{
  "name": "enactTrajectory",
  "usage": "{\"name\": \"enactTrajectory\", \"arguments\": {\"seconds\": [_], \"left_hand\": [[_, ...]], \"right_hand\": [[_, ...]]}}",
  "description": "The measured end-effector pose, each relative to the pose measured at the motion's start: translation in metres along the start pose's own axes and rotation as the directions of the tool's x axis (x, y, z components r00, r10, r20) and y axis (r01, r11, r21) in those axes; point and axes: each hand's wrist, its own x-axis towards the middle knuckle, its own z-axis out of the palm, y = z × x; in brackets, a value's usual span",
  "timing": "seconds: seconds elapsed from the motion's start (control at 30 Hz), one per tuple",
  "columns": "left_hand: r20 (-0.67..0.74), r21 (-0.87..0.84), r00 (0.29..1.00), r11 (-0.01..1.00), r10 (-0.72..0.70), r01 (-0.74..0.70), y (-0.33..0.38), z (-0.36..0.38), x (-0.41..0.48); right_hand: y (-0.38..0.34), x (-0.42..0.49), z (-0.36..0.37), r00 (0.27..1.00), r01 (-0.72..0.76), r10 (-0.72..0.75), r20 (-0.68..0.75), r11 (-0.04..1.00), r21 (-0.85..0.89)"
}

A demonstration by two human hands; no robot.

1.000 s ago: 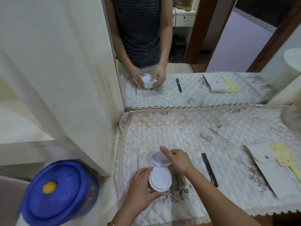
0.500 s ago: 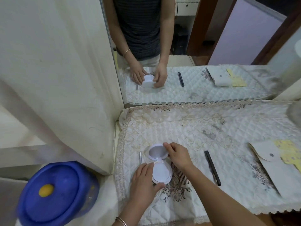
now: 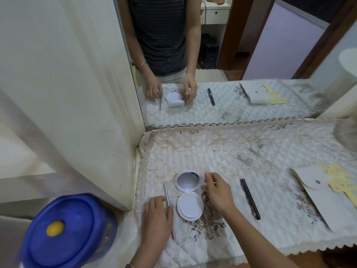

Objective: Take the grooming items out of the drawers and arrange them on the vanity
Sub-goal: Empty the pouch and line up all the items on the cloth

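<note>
**Open compact at risk of being knocked**

The compact (image 3: 190,196) is laid open on the cloth (image 3: 241,151), lid mirror upward, between a silver pencil (image 3: 168,202) and a comb (image 3: 213,206). The left hand (image 3: 157,217) is rested flat on the pencil, gripping nothing. The right hand (image 3: 219,192) is held loosely open beside the lid, empty. The lid could be clipped and snapped shut, or the pencil rolled off the edge, if either hand is drawn away carelessly.

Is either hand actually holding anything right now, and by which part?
Nothing is gripped. The open compact lies on the cloth; the right hand hovers beside its lid, and the left hand rests over the silver pen.
</note>
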Motion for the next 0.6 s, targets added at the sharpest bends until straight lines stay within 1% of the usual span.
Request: {"name": "enactTrajectory", "arguments": {"seconds": [0.03,0.1,0.17,0.2,0.33,0.4,0.47,0.53,0.6], "left_hand": [[0.036,0.036,0.998,0.998,-0.044,0.042,0.001,-0.004,0.002],[0.203,0.115,0.971,0.988,-0.124,0.102,0.006,-0.010,0.004],[0.254,0.204,0.956,0.974,-0.148,0.096,0.011,-0.015,0.007],[0.259,0.199,0.955,0.975,-0.148,0.097,0.013,-0.017,0.008],[0.207,0.067,0.971,0.992,-0.120,0.108,0.017,-0.026,0.007],[0.161,-0.028,0.986,0.998,-0.051,0.056,0.019,-0.034,0.002],[0.119,-0.105,0.992,0.994,0.032,-0.019,0.025,-0.042,-0.003],[0.104,-0.141,0.989,0.986,0.105,-0.090,0.029,-0.046,-0.005],[0.121,-0.209,0.985,0.973,0.120,-0.093,0.033,-0.049,-0.007]], "right_hand": [[0.002,-0.006,-0.002,1.000,0.001,0.000,-0.015,1.000,0.013],[0.007,-0.018,-0.004,1.000,0.004,-0.004,-0.029,1.000,0.016],[0.012,-0.028,-0.003,1.000,0.015,-0.015,-0.024,1.000,0.012],[0.013,-0.032,-0.002,1.000,0.019,-0.019,-0.014,1.000,0.012],[0.004,-0.042,0.003,0.996,0.059,-0.060,0.071,0.998,0.014],[-0.009,-0.044,0.008,0.989,0.055,-0.070,0.133,0.992,0.112],[-0.024,-0.045,0.012,0.981,0.009,-0.055,0.188,0.971,0.239],[-0.036,-0.043,0.011,0.982,-0.030,-0.039,0.184,0.933,0.358],[-0.040,-0.043,0.007,0.986,-0.023,-0.047,0.160,0.912,0.409]]}}
